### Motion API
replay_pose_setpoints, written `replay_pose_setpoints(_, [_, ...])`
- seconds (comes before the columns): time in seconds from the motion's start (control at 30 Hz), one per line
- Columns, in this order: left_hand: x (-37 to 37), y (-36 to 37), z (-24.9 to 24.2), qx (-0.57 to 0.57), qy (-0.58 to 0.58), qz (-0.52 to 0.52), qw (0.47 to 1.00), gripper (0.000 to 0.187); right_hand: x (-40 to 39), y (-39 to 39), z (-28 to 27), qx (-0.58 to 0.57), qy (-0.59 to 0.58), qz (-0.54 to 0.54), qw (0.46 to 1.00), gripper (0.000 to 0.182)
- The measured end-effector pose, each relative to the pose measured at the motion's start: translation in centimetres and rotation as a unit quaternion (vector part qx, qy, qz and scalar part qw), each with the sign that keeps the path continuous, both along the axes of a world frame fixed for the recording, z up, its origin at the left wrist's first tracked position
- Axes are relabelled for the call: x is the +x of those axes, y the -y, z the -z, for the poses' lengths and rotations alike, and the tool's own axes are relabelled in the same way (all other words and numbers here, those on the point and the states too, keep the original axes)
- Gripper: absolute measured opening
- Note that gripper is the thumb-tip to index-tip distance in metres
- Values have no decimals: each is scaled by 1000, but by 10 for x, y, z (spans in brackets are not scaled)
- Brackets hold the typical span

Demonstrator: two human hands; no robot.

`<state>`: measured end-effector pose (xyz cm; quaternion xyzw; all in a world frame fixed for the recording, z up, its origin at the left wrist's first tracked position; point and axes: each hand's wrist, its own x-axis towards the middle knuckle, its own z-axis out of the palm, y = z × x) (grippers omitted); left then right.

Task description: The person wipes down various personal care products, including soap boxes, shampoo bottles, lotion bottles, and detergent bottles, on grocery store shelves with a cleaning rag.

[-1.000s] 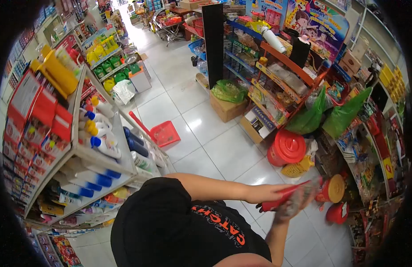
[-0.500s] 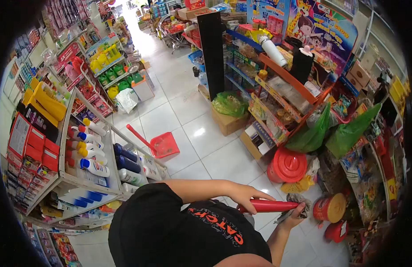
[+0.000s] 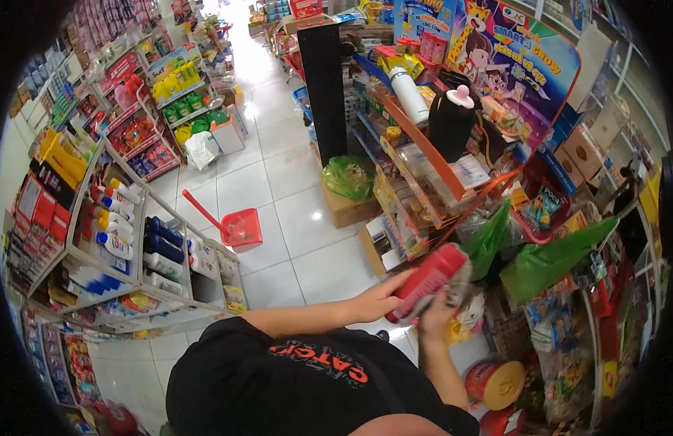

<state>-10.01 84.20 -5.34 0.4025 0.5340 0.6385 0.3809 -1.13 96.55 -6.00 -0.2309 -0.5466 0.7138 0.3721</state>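
A red bottle (image 3: 432, 277) with pale lettering is held tilted in front of my chest, slightly blurred by motion. My left hand (image 3: 382, 296) is wrapped around its lower left part. Against its right side, my right hand (image 3: 438, 312) presses a greyish crumpled cloth (image 3: 461, 282); some of the fingers are blurred or hidden behind the bottle. Just beyond the hands hang green plastic bags (image 3: 554, 258) by the shelf on the right.
A red dustpan (image 3: 242, 227) lies on the tiled floor ahead. To the left is a shelf rack (image 3: 139, 261) with bottles. An orange-edged display shelf (image 3: 442, 171) holds a white tumbler (image 3: 409, 94) and a black bottle (image 3: 451, 127). A red tub (image 3: 496, 385) sits low at right.
The bottle has risen and turned, so its lettered side now shows. Both hands have moved up and left with it, the right one still with the cloth. My view has shifted right.
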Motion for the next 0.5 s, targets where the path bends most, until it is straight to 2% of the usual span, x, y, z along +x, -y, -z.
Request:
replay_pose_setpoints(0.03, [4,-9,-8,-11,-25,-60,998,58,-4,-2,11,21,-2,-55,998,44])
replay_pose_setpoints(0.07, [8,-17,-21,8,30,-125,992,58,-8,-2,20,40,-6,-110,993,48])
replay_pose_setpoints(0.1, [11,-23,-36,25,83,-188,978,57,-14,-2,13,209,-7,-114,971,52])
replay_pose_setpoints(0.13, [11,-28,-45,43,136,-248,958,57,-21,-1,5,369,-8,-113,922,58])
replay_pose_setpoints(0.17, [7,-27,-49,69,89,-298,948,55,-27,2,1,389,-44,-154,907,61])
replay_pose_setpoints(0.23, [-3,-17,-39,102,79,-345,930,55,-36,7,-7,425,-112,-231,868,66])
replay_pose_setpoints(0.37, [-4,-5,-36,157,70,-398,901,55,-47,6,-26,459,-126,-325,817,70])
replay_pose_setpoints(0.47, [12,-1,-35,34,143,-362,920,66,-63,-2,-31,345,-143,-300,878,67])
replay_pose_setpoints(0.5, [13,-8,-26,66,119,-334,933,72,-75,-5,-25,267,-184,-302,896,63])
